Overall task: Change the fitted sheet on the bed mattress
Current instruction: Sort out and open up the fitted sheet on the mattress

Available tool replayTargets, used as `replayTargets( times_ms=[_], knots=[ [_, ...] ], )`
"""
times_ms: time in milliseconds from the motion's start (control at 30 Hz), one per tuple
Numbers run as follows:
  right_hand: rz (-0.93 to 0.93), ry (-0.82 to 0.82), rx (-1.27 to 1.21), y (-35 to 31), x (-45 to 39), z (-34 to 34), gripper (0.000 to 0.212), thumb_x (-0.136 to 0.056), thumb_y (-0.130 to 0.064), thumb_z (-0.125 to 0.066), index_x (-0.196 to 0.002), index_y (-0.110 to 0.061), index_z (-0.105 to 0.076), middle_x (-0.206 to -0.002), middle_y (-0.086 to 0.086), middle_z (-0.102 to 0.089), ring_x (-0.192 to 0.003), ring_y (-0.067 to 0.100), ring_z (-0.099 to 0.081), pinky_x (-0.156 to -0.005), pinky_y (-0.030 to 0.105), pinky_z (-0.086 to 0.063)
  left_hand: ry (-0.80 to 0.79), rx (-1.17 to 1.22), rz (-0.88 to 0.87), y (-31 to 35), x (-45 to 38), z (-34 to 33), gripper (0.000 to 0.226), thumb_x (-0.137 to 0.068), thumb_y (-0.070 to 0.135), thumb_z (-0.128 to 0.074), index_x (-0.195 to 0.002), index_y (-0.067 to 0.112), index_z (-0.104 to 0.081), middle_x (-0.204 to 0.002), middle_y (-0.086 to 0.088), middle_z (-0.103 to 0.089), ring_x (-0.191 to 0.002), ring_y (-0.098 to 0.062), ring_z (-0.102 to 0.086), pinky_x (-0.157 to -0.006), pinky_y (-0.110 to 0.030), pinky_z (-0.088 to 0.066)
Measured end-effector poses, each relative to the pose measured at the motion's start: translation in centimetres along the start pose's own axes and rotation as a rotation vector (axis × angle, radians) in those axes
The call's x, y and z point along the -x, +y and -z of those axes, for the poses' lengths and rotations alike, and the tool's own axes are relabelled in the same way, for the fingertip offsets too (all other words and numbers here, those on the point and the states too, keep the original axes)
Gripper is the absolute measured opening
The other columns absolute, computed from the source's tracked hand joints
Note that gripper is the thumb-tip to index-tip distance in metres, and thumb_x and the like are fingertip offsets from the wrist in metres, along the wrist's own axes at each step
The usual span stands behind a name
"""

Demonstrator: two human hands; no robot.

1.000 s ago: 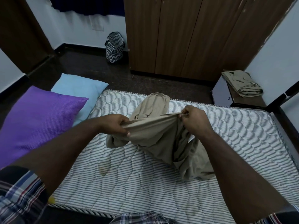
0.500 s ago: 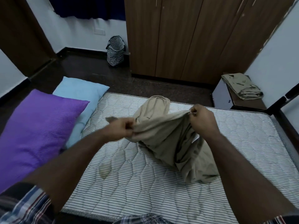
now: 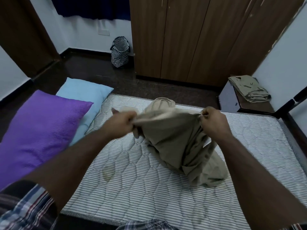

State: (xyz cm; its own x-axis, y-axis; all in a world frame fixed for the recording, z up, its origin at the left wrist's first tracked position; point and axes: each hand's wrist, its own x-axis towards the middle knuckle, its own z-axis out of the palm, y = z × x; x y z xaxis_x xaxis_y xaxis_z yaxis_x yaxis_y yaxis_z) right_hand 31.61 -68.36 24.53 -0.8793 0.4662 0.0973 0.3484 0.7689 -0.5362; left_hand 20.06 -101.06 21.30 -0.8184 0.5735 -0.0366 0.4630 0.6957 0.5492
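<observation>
Fitted sheet (image 3: 179, 143): soft khaki cloth, bunched and creased, its lower folds heaped on the mattress (image 3: 132, 188) while its upper edge is stretched taut between both hands above the middle of the bed. Left hand (image 3: 123, 122) grips the edge in curled fingers, slightly blurred; right hand (image 3: 212, 120) pinches it between thumb and curled fingers. Mattress is quilted, with fine dark stripes, faint stains and a corded border. Compared with one second earlier, the hands are farther apart and the held edge is drawn longer. A purple textured pillow (image 3: 41, 130) and a pale blue pillow (image 3: 83, 93) lie at the left edge; bare mattress extends right of the heap toward the dark bed frame (image 3: 297, 146). Folded khaki cloth (image 3: 249, 88) rests on a side table (image 3: 230, 100) beyond the far right corner.
</observation>
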Motion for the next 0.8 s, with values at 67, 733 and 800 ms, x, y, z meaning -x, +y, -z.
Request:
replayTargets(
  times_ms=[67,733,800],
  knots=[
    [0.01,-0.028,0.018,0.1,0.4,-0.2,0.007,-0.091,-0.016,-0.061,-0.095,-0.014,-0.066,-0.09,0.005,-0.066,-0.094,0.03,-0.062,-0.071,0.028,-0.035,-0.31,-0.308,0.068,-1.3,0.5,-1.4,0.007,-0.086,0.029,-0.063,-0.093,0.031,-0.063,-0.094,0.001,-0.069,-0.091,-0.024,-0.064,-0.078,-0.036,-0.053],
    [-0.051,-0.023,-0.037,2.7,0.9,-0.4,0.005,-0.091,-0.018,-0.066,-0.087,-0.018,-0.061,-0.085,0.002,-0.063,-0.085,0.021,-0.055,-0.072,0.028,-0.034,0.317,0.966,0.482,-4.5,2.1,-1.3,0.02,-0.085,-0.004,-0.066,-0.088,0.015,-0.061,-0.079,-0.003,-0.064,-0.084,-0.019,-0.059,-0.076,-0.035,-0.05],
    [-0.07,-0.036,-0.03,3.5,0.9,-0.4,0.008,-0.09,-0.019,-0.066,-0.084,-0.019,-0.061,-0.085,0.001,-0.064,-0.086,0.023,-0.057,-0.071,0.028,-0.033,0.36,1.058,0.462,-4.0,1.9,-1.5,0.019,-0.089,-0.002,-0.065,-0.103,0.01,-0.064,-0.093,-0.006,-0.068,-0.086,-0.019,-0.063,-0.074,-0.029,-0.053]
  ],
)
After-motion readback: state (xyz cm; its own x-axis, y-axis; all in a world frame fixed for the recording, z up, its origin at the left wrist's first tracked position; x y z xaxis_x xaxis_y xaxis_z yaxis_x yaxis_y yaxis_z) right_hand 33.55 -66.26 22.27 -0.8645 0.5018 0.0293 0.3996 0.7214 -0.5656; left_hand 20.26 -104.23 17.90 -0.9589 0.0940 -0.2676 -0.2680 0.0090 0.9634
